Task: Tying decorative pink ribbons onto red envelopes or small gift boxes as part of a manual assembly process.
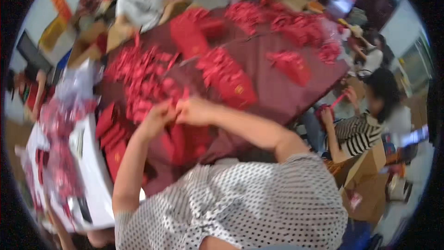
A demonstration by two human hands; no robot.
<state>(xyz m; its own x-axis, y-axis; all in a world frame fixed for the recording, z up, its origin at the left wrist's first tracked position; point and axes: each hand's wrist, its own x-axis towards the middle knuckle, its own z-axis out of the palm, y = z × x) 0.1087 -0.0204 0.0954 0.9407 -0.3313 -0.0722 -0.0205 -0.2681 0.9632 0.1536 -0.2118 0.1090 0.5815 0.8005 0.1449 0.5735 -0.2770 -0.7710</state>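
Note:
My left hand [158, 116] and my right hand [196, 111] meet over the near left part of the table, fingers closed in a pinch. A thin red ribbon [186, 93] sticks up between them; exactly how each hand grips it is blurred. Just below my hands lies a red cloth pouch [178, 146], partly covered by my wrists. Beyond them spreads a heap of red ribbons [138, 71]. To the right of my hands sits a stack of red pouches [235, 88] with ruffled, ribboned tops.
A dark red cloth [273, 99] covers the table. Folded red pouches [111, 132] lie by my left forearm, and more red bundles [296, 23] at the far side. Clear plastic bags [64, 129] of red items rest on a white table at left. A person in stripes [354, 132] sits at right.

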